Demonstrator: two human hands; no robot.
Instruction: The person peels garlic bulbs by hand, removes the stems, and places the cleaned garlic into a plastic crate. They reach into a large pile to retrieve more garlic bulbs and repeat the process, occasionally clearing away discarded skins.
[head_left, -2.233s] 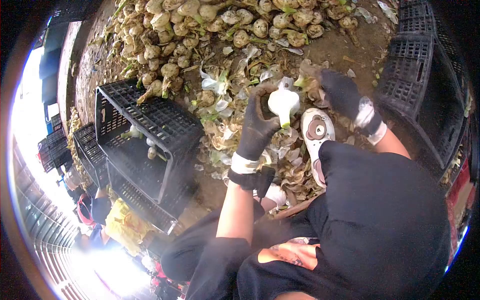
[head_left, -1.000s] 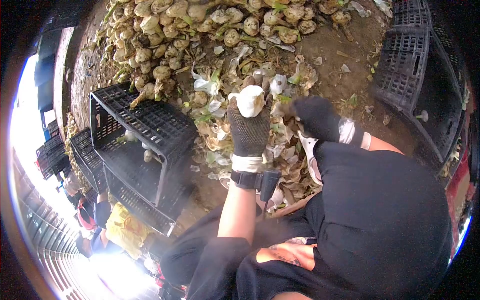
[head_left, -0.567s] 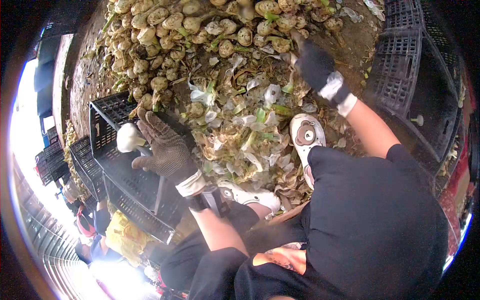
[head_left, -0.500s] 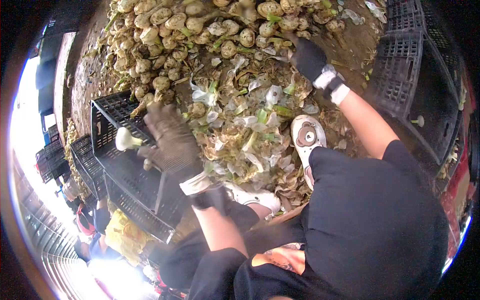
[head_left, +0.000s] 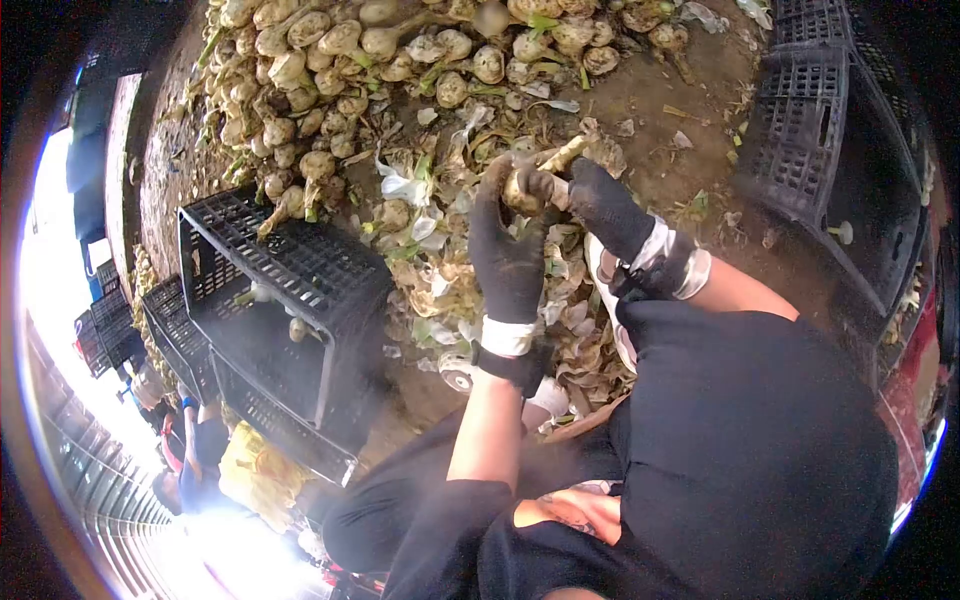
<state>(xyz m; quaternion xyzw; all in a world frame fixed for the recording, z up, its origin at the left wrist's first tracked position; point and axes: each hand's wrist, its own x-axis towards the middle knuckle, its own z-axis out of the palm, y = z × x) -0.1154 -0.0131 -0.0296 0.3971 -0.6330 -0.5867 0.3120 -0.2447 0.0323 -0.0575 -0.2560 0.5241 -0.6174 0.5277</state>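
Both of my hands wear dark gloves with white cuffs and meet above the litter of peelings. My left hand has its fingers wrapped round a dirty whitish bulb. Close beside it, my right hand is closed at the stem side of the same bulb; a pale stem sticks out above the fingers. Whether my right hand also holds a tool is hidden. A large pile of unpeeled bulbs lies on the ground beyond.
At the left a black plastic crate lies on its side with a few pale bulbs inside. More black crates stand at the right. My light shoes are below my hands. A person and a yellow sack are at the lower left.
My left hand has moved from the crate to the middle and closed round a bulb. The white bulb near it is now inside the crate. My right hand has come back from the pile.
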